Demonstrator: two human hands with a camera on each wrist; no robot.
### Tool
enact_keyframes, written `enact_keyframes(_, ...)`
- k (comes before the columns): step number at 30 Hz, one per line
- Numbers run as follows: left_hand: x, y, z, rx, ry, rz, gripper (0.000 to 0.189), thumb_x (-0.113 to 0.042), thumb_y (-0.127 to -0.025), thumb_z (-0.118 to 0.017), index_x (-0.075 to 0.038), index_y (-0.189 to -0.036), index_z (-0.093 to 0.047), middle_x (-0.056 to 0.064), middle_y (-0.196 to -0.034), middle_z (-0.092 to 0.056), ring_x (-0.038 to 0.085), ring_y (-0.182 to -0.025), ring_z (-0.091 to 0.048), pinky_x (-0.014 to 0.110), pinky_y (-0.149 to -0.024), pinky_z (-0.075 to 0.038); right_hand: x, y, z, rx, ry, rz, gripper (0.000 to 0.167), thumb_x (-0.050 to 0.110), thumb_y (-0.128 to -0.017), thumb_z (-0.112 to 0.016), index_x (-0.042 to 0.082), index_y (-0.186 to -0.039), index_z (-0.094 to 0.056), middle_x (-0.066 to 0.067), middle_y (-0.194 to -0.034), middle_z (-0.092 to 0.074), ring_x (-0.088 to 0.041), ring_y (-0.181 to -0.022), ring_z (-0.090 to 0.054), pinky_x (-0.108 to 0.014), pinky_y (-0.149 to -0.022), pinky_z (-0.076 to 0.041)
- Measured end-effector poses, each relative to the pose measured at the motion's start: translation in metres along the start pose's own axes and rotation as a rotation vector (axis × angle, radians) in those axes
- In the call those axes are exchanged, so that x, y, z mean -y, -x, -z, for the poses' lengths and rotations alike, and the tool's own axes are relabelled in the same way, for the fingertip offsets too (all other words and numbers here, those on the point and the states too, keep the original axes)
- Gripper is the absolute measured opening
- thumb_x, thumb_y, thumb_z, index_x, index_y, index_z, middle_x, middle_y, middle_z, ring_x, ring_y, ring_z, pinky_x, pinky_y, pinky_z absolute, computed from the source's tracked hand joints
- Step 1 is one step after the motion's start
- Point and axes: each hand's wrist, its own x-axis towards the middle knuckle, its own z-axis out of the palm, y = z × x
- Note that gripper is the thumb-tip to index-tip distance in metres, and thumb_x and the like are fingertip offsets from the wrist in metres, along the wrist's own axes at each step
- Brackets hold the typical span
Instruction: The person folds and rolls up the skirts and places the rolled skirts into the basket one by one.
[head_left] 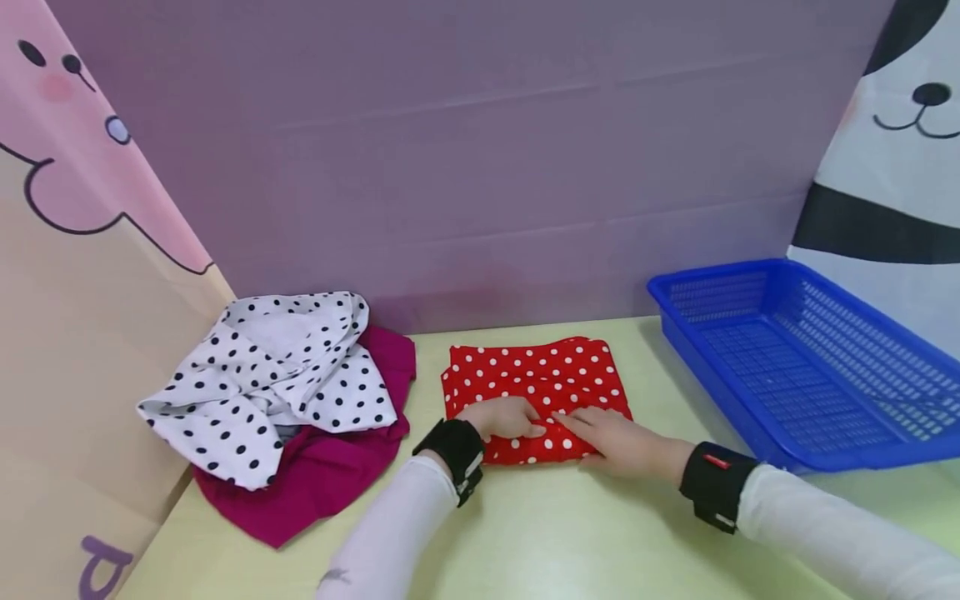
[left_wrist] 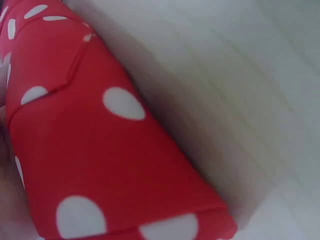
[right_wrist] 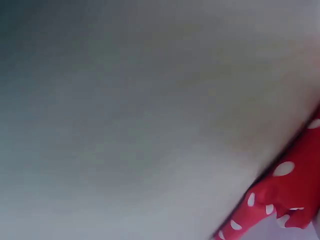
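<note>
Red cloth [head_left: 551, 375] lies left of the basket [head_left: 810, 383], long side running toward it; your right hand [head_left: 618, 440] rests on it, straight-fingered; your left hand [head_left: 504, 417] touches, grip unclear.

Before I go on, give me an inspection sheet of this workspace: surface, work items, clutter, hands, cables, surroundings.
Surface: pale yellow-green table.
Work items: red cloth with white dots, folded, lying on the table.
Clutter: white cloth with black dots, crumpled over a magenta cloth, at left; blue basket at right.
Hands: left hand and right hand both touch the red cloth; whether the left pinches it is unclear.
Cables: nothing seen.
Surroundings: purple backdrop behind; pink cartoon figure at left, panda picture at right.
</note>
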Motion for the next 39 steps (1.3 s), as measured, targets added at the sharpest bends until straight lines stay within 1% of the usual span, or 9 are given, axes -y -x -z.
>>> enact_keyframes(5,-0.002,-0.003,0.002,0.009,0.022,0.017,0.044,-0.034,-0.085,-0.068,-0.014,-0.124,-0.061,0.003,-0.109,-0.057,0.021,-0.105,-0.049,0.042,-0.089,-0.048,0.009,0.007,-0.003,0.013,0.288,0.032,0.073,0.030,-0.086,-0.067,0.017,-0.148,-0.031,-0.014,-0.138,-0.046,-0.035,-0.127,-0.043,-0.056,-0.100,-0.039)
enact_keyframes(9,0.000,-0.005,0.002,-0.009,0.036,0.013,0.042,-0.034,-0.086,-0.067,-0.014,-0.122,-0.063,0.003,-0.108,-0.058,0.020,-0.105,-0.049,0.042,-0.090,-0.048,0.015,0.009,-0.006,0.018,0.344,0.006,0.068,0.032,-0.089,-0.063,0.021,-0.148,-0.031,-0.016,-0.142,-0.042,-0.038,-0.129,-0.041,-0.060,-0.099,-0.038)
enact_keyframes(13,0.000,0.000,-0.003,-0.056,-0.037,-0.054,0.041,-0.034,-0.087,-0.065,-0.015,-0.123,-0.062,0.001,-0.108,-0.059,0.018,-0.104,-0.051,0.036,-0.090,-0.048,0.013,0.008,-0.008,-0.063,0.278,0.003,0.065,0.018,-0.086,-0.067,0.020,-0.145,-0.038,-0.018,-0.134,-0.049,-0.038,-0.124,-0.047,-0.060,-0.097,-0.040)
enact_keyframes(16,0.000,0.008,-0.012,-0.120,-0.164,-0.105,0.042,-0.035,-0.089,-0.063,-0.014,-0.125,-0.059,0.001,-0.110,-0.060,0.017,-0.104,-0.053,0.037,-0.094,-0.047,0.010,0.006,-0.010,-0.122,0.199,0.037,0.063,0.009,-0.083,-0.070,0.018,-0.140,-0.045,-0.018,-0.126,-0.056,-0.036,-0.117,-0.052,-0.060,-0.093,-0.042)
enact_keyframes(19,0.001,0.021,-0.025,-0.195,-0.326,-0.123,0.046,-0.035,-0.091,-0.061,-0.011,-0.129,-0.053,0.005,-0.119,-0.059,0.022,-0.111,-0.054,0.046,-0.102,-0.041,0.007,0.001,-0.013,-0.157,0.142,0.081,0.058,0.012,-0.082,-0.071,0.019,-0.136,-0.050,-0.014,-0.119,-0.061,-0.032,-0.111,-0.057,-0.057,-0.091,-0.045)
enact_keyframes(23,0.004,0.035,-0.041,-0.233,-0.514,-0.098,0.067,-0.038,-0.089,-0.062,-0.008,-0.143,-0.036,0.012,-0.139,-0.044,0.029,-0.129,-0.040,0.054,-0.108,-0.031,0.005,-0.007,-0.013,-0.144,0.067,0.080,0.053,0.017,-0.083,-0.071,0.022,-0.133,-0.055,-0.006,-0.111,-0.065,-0.024,-0.103,-0.061,-0.047,-0.088,-0.050)
enact_keyframes(27,0.005,0.042,-0.047,-0.228,-0.607,-0.110,0.082,-0.040,-0.085,-0.066,-0.010,-0.149,-0.024,0.012,-0.146,-0.031,0.029,-0.135,-0.028,0.053,-0.110,-0.028,0.001,-0.013,-0.003,-0.064,-0.075,0.002,0.050,0.014,-0.085,-0.069,0.022,-0.132,-0.056,-0.004,-0.114,-0.066,-0.024,-0.105,-0.062,-0.041,-0.089,-0.051)
enact_keyframes(33,0.008,0.037,-0.042,-0.333,-0.652,-0.216,0.072,-0.039,-0.084,-0.068,-0.009,-0.142,-0.039,0.011,-0.137,-0.040,0.026,-0.128,-0.037,0.048,-0.105,-0.035,-0.003,-0.020,0.015,0.054,-0.226,-0.101,0.048,0.011,-0.087,-0.065,0.021,-0.133,-0.055,-0.005,-0.121,-0.063,-0.026,-0.112,-0.057,-0.038,-0.089,-0.051)
enact_keyframes(39,0.008,0.025,-0.033,-0.349,-0.556,-0.243,0.057,-0.035,-0.084,-0.069,-0.009,-0.133,-0.053,0.008,-0.126,-0.051,0.026,-0.121,-0.046,0.045,-0.102,-0.041,-0.006,-0.024,0.023,0.111,-0.245,-0.116,0.049,0.011,-0.089,-0.063,0.019,-0.135,-0.053,-0.005,-0.116,-0.063,-0.021,-0.103,-0.057,-0.033,-0.085,-0.050)
